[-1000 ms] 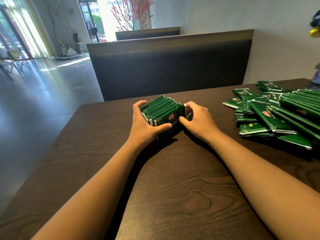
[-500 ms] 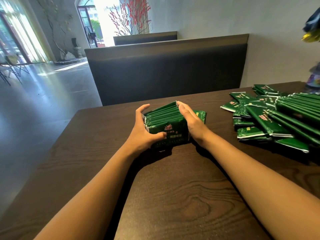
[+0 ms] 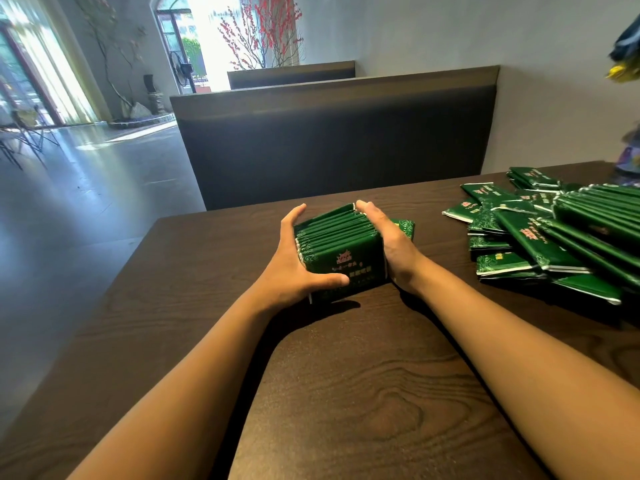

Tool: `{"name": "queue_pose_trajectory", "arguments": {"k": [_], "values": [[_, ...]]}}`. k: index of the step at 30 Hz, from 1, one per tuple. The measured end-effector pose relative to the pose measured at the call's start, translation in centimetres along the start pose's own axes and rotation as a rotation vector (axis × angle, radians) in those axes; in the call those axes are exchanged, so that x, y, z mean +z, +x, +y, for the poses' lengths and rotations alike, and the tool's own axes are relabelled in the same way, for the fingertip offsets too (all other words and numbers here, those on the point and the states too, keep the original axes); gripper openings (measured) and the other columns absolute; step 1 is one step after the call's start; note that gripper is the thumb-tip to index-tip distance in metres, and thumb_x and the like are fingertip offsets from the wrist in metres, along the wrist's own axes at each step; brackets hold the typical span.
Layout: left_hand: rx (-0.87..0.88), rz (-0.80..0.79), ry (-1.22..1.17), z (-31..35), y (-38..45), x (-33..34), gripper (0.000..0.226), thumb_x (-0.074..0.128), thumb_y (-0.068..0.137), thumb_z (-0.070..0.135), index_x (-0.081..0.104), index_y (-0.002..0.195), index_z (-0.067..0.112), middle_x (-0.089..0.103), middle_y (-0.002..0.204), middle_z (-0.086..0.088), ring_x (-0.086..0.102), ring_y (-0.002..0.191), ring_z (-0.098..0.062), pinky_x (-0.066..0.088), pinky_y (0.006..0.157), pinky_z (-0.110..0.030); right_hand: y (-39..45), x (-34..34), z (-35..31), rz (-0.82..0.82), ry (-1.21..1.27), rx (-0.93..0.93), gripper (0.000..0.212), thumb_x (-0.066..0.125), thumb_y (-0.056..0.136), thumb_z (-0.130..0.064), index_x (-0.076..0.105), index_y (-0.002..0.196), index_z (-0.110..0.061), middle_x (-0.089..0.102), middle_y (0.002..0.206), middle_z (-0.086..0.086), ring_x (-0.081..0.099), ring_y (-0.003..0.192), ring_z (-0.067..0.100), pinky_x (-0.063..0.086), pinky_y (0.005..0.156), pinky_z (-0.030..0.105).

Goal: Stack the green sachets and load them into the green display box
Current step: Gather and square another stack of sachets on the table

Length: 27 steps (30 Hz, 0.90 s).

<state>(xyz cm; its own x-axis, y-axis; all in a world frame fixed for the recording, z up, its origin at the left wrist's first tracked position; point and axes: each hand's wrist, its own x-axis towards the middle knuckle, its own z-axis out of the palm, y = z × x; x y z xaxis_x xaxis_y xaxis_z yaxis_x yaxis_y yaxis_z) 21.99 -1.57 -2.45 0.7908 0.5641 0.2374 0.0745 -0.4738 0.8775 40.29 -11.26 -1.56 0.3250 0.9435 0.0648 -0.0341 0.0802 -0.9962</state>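
Fingers (image 3: 294,220) of the left hand (image 3: 294,265) curl round a stack of green sachets (image 3: 341,247), thumb across its front; the right hand (image 3: 391,244) presses flat on the other side.

So the stack sits on the dark wooden table (image 3: 346,393), pretty much dead center, squeezed between both palms. Sachets stand on edge, packed face to face, glossy dark green with white crimped ends and a pink logo on the nearest face. That face points back at the camera, and the row runs away toward the far edge. Just behind the right hand there's a green display box (image 3: 405,227) corner poking out. Off to the right is a messy pile of loose sachets (image 3: 540,233), well apart. Beyond the table, a dark booth seat back (image 3: 332,140).
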Motion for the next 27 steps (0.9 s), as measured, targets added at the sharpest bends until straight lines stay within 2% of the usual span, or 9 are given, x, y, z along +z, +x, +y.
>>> {"name": "queue_pose_trajectory", "arguments": {"k": [3, 5, 8, 10, 13, 16, 18, 23, 27], "values": [[-0.003, 0.089, 0.024, -0.5, 0.0, 0.0, 0.119, 0.094, 0.071, 0.013, 0.013, 0.156, 0.034, 0.053, 0.132, 0.015, 0.058, 0.121, 0.003, 0.050, 0.108, -0.028, -0.3, 0.2, -0.4, 0.052, -0.009, -0.008, 0.042, 0.030, 0.105, -0.056, 0.062, 0.117, -0.031, 0.070, 0.117, -0.001, 0.068, 0.109, 0.016, 0.054, 0.098, 0.037], [0.011, 0.163, 0.053, -0.6, 0.0, 0.1, 0.113, 0.095, 0.070, 0.016, 0.021, 0.153, 0.035, 0.054, 0.135, 0.008, 0.058, 0.125, -0.007, 0.050, 0.110, -0.039, 0.0, 0.1, -0.1, 0.170, -0.113, -0.044, 0.050, 0.029, 0.105, -0.057, 0.058, 0.133, -0.027, 0.063, 0.129, -0.002, 0.060, 0.119, 0.014, 0.047, 0.108, 0.041], [0.026, 0.315, 0.088, -0.8, 0.0, 0.1, 0.107, 0.095, 0.066, 0.018, 0.030, 0.150, 0.033, 0.051, 0.142, 0.003, 0.053, 0.130, -0.013, 0.048, 0.112, -0.044, 0.5, -0.7, 0.0, 0.430, -0.506, -0.188, 0.045, 0.038, 0.106, -0.039, 0.052, 0.144, -0.018, 0.052, 0.144, 0.003, 0.047, 0.130, 0.014, 0.035, 0.108, 0.030], [0.005, 0.403, 0.084, -0.9, 0.1, 0.0, 0.108, 0.096, 0.064, 0.020, 0.030, 0.149, 0.033, 0.049, 0.143, 0.003, 0.052, 0.131, -0.014, 0.047, 0.113, -0.045, 0.5, -1.7, 0.0, 0.499, -0.743, -0.221, 0.045, 0.050, 0.102, -0.024, 0.048, 0.146, -0.016, 0.047, 0.150, 0.005, 0.043, 0.136, 0.021, 0.034, 0.107, 0.031], [-0.044, 0.421, 0.064, -1.2, 0.3, -0.1, 0.114, 0.097, 0.061, 0.025, 0.026, 0.150, 0.036, 0.046, 0.144, 0.001, 0.050, 0.133, -0.017, 0.046, 0.114, -0.050, 0.4, -2.9, 0.7, 0.337, -1.075, -0.055, 0.064, 0.060, 0.096, -0.034, 0.037, 0.154, -0.023, 0.030, 0.163, 0.006, 0.025, 0.150, 0.028, 0.025, 0.119, 0.046], [-0.051, 0.391, 0.089, -1.0, 0.4, 0.2, 0.118, 0.093, 0.051, 0.048, 0.024, 0.147, 0.043, 0.041, 0.147, 0.003, 0.046, 0.136, -0.017, 0.043, 0.116, -0.049, 0.4, -2.8, 1.2, 0.183, -1.256, 0.127, 0.072, 0.057, 0.095, -0.052, 0.029, 0.157, -0.031, 0.013, 0.169, 0.007, 0.011, 0.154, 0.031, 0.016, 0.122, 0.052], [-0.052, 0.380, 0.108, -0.9, 0.4, 0.3, 0.118, 0.096, 0.054, 0.045, 0.025, 0.148, 0.040, 0.037, 0.148, 0.003, 0.043, 0.136, -0.016, 0.041, 0.118, -0.047, 0.3, -2.6, 1.0, 0.189, -1.261, 0.131, 0.071, 0.057, 0.095, -0.053, 0.030, 0.157, -0.031, 0.018, 0.167, 0.009, 0.017, 0.153, 0.033, 0.021, 0.120, 0.052], [-0.038, 0.386, 0.138, -1.0, 0.5, 0.3, 0.111, 0.098, 0.065, 0.029, 0.026, 0.150, 0.033, 0.033, 0.144, 0.004, 0.039, 0.135, -0.016, 0.040, 0.117, -0.041, -0.2, -2.2, -0.1, 0.286, -1.385, 0.091, 0.062, 0.061, 0.092, -0.054, 0.045, 0.146, -0.028, 0.050, 0.145, 0.009, 0.042, 0.133, 0.033, 0.040, 0.105, 0.046], [-0.043, 0.388, 0.153, -1.1, 0.5, 0.3, 0.111, 0.097, 0.065, 0.027, 0.025, 0.150, 0.033, 0.033, 0.145, 0.001, 0.040, 0.135, -0.017, 0.040, 0.117, -0.043, -0.5, -1.8, -0.6, 0.306, -1.415, 0.078, 0.063, 0.064, 0.091, -0.052, 0.044, 0.145, -0.028, 0.045, 0.146, 0.009, 0.043, 0.130, 0.035, 0.043, 0.102, 0.047]]}}
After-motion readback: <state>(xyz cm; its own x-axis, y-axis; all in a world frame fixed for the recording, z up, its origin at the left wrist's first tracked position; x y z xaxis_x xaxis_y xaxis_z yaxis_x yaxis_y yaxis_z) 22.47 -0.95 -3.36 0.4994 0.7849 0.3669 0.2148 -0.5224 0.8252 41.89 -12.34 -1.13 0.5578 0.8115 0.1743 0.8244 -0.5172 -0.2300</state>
